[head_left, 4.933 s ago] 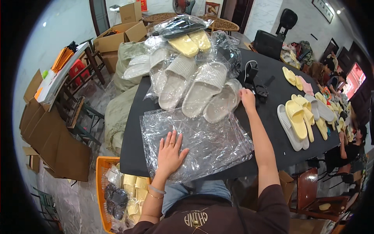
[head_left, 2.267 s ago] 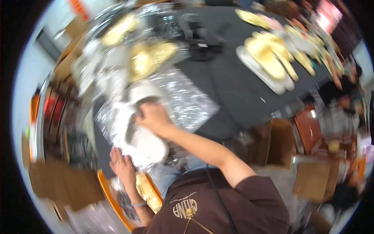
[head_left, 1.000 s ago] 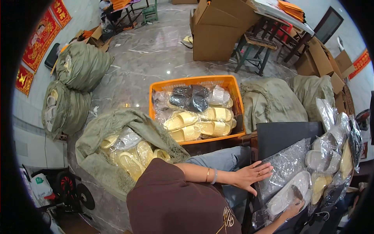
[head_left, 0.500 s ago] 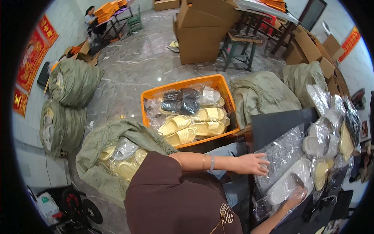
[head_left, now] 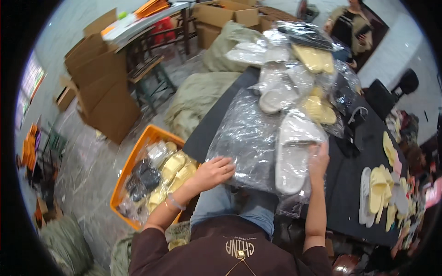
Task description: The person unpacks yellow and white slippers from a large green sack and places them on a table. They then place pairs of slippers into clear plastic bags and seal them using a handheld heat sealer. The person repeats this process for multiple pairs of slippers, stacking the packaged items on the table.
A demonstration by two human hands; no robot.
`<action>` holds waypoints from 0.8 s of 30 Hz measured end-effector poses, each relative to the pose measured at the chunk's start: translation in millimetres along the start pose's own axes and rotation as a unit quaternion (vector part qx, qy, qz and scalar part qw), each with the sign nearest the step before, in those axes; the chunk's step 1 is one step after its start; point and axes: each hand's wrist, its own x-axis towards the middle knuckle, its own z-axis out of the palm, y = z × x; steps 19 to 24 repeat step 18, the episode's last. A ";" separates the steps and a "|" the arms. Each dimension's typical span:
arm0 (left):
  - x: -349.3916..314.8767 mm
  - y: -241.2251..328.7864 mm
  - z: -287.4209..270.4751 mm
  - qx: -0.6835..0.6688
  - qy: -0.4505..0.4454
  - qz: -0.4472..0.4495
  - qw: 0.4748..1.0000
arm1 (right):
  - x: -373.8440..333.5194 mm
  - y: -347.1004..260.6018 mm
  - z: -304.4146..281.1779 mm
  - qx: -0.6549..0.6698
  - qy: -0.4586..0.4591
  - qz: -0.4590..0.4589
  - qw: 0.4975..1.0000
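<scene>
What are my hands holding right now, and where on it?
The right hand grips the white slipper by its right edge; the left hand presses flat on the clear plastic bag.

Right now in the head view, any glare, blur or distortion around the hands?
Head view: sharp, no motion blur; glare on the clear plastic bag by the left hand; right hand on the white slipper; black table edges bow toward the fisheye rim.

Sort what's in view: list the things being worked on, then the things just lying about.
In hand:
left hand on the clear plastic bags
right hand on the white slipper

Lying about:
orange crate of bagged slippers
yellow slippers on the black table
cardboard boxes
</scene>
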 end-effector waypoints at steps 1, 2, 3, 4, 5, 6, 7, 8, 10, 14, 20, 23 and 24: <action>0.1 2.6 1.2 -0.036 -0.001 -0.009 0.999 | -1.6 2.8 8.0 -0.018 -0.001 0.008 1.000; 0.2 6.3 4.9 -0.067 0.000 -0.016 0.998 | -6.3 13.2 24.0 -0.035 -0.045 0.047 0.997; 2.0 8.2 8.2 -0.098 0.003 -0.020 0.995 | -9.6 20.9 31.6 -0.051 -0.085 0.087 0.991; 1.8 11.7 5.8 -0.106 -0.012 -0.040 0.993 | -10.0 18.9 28.3 -0.029 -0.106 0.084 0.990; 4.5 16.0 -1.1 -0.115 -0.025 -0.057 0.991 | -9.2 17.9 21.8 -0.011 -0.124 0.081 0.989; 9.4 21.9 -14.3 -0.124 -0.056 -0.054 0.989 | -6.7 20.0 12.5 0.008 -0.145 0.078 0.986; 17.1 23.1 -19.4 -0.177 -0.063 -0.043 0.981 | 0.5 20.5 -2.7 0.009 -0.186 0.097 0.978; 19.6 24.5 -24.0 -0.227 -0.074 -0.041 0.970 | 7.9 12.9 -18.2 0.016 -0.234 0.112 0.966; 30.8 27.0 -28.8 -0.270 -0.084 -0.023 0.959 | 22.9 -6.7 -52.3 -0.029 -0.260 0.111 0.959; 64.3 23.3 1.2 -0.228 0.074 -0.104 0.965 | 72.8 8.3 -79.5 0.046 -0.072 0.020 0.996; 69.7 16.3 49.1 -0.077 0.085 -0.211 0.971 | 162.8 40.9 -97.0 0.096 0.044 -0.018 0.994; 69.7 16.3 49.1 -0.077 0.085 -0.211 0.971 | 162.8 40.9 -97.0 0.096 0.044 -0.018 0.994; 69.7 16.3 49.1 -0.077 0.085 -0.211 0.971 | 162.8 40.9 -97.0 0.096 0.044 -0.018 0.994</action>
